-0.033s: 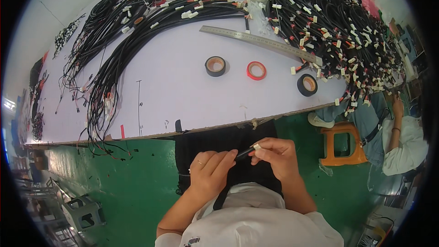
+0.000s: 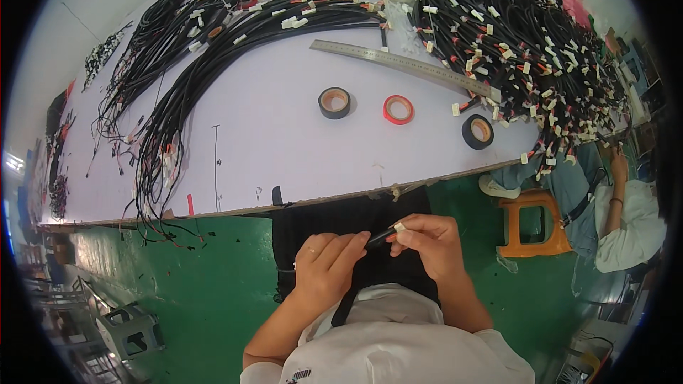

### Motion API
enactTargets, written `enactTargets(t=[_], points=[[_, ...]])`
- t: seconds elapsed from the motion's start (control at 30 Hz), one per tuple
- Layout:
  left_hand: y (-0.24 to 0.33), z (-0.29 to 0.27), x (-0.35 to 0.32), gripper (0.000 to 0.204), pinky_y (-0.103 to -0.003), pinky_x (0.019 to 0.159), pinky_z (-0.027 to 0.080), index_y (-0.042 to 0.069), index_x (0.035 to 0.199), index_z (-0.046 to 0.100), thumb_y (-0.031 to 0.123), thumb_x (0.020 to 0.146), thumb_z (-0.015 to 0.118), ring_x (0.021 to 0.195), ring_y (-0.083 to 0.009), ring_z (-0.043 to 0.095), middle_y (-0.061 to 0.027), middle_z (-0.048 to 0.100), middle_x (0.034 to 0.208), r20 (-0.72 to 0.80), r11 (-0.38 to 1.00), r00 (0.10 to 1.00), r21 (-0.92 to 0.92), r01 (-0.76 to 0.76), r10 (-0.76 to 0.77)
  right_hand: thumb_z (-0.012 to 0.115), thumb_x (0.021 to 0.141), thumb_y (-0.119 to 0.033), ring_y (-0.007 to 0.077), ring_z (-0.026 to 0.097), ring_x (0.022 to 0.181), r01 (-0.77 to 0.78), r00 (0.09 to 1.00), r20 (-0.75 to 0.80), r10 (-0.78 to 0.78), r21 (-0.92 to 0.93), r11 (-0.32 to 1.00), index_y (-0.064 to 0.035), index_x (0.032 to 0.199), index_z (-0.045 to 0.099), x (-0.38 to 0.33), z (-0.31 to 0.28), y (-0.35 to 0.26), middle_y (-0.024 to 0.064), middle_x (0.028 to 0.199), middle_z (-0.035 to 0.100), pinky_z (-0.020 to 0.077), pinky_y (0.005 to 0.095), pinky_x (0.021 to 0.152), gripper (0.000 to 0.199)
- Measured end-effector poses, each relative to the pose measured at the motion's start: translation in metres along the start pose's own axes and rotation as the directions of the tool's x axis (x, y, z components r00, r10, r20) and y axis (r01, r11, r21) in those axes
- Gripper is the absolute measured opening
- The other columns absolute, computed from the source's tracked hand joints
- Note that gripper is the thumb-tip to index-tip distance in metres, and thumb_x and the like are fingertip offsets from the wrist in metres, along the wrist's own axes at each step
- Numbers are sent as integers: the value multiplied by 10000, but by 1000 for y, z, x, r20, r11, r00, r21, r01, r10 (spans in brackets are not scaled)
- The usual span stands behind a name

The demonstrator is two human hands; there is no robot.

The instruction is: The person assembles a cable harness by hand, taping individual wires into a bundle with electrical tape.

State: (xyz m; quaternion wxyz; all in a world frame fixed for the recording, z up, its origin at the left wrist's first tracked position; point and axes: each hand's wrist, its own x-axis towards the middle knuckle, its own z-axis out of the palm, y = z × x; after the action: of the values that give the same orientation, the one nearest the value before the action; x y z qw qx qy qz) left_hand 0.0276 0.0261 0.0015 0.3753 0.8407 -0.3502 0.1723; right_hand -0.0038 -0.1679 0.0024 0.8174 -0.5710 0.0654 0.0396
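Observation:
Over my lap, just off the table's near edge, I hold a short visible stretch of black cable (image 2: 380, 237) between both hands. My left hand (image 2: 329, 264) is closed around the black sheath, and its fingers hide the rest of that side. With thumb and fingertips my right hand (image 2: 431, 242) pinches the other end, where a small white connector (image 2: 400, 227) and a bit of red wire show. Below the hands lies dark cloth (image 2: 306, 220) on my lap.
On the white table (image 2: 284, 149) lie a black tape roll (image 2: 322, 107), a red one (image 2: 388, 113), another black roll (image 2: 469, 134) and a steel ruler (image 2: 405, 65). Cable bundles (image 2: 206, 71) spread left; a large cable heap (image 2: 512, 50) covers the right. Beside an orange stool (image 2: 511, 242) sits another person (image 2: 629, 231).

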Motion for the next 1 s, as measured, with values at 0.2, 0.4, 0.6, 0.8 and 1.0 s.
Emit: enactTargets(t=[0.2,0.4,0.6,0.8,1.0], points=[[-3,10,-6,259,-324,615,470,-15,1005,639,-7,747,664,684,-234,574,-95,646,811,166,943,972,-262,203,-163,619,834,-1,151,628,686,-29,997,-64,31,47,999,78,912,657,-3,1,5,128,817,652,532,252,649,117],[1,15,-8,230,-311,594,467,-7,983,663,-11,753,653,639,-227,570,-79,649,740,198,893,964,-379,243,-179,636,823,-3,131,625,693,-18,998,-58,14,-82,996,72,920,653,-9,-8,3,109,795,649,532,244,651,124],[4,14,-8,196,-301,579,464,11,939,672,-11,746,646,601,-219,564,-55,651,700,210,895,957,-357,267,-201,601,861,-38,107,609,702,-159,986,4,164,-226,961,51,1026,649,-10,-12,-2,102,891,663,521,221,672,193],[4,12,-8,189,-308,595,452,1,909,680,-30,723,667,598,-211,558,-71,670,713,286,860,924,-373,349,-252,484,869,32,134,640,736,-95,995,12,96,-80,992,65,1165,573,-18,1,1,201,1054,647,537,244,693,310],[-3,8,-9,241,-310,576,460,15,906,680,-56,679,637,598,-217,561,-59,652,689,275,904,947,-340,258,-167,462,873,22,166,662,756,49,994,112,-12,-332,942,81,1168,560,-22,0,-4,194,1057,651,543,250,686,317]])
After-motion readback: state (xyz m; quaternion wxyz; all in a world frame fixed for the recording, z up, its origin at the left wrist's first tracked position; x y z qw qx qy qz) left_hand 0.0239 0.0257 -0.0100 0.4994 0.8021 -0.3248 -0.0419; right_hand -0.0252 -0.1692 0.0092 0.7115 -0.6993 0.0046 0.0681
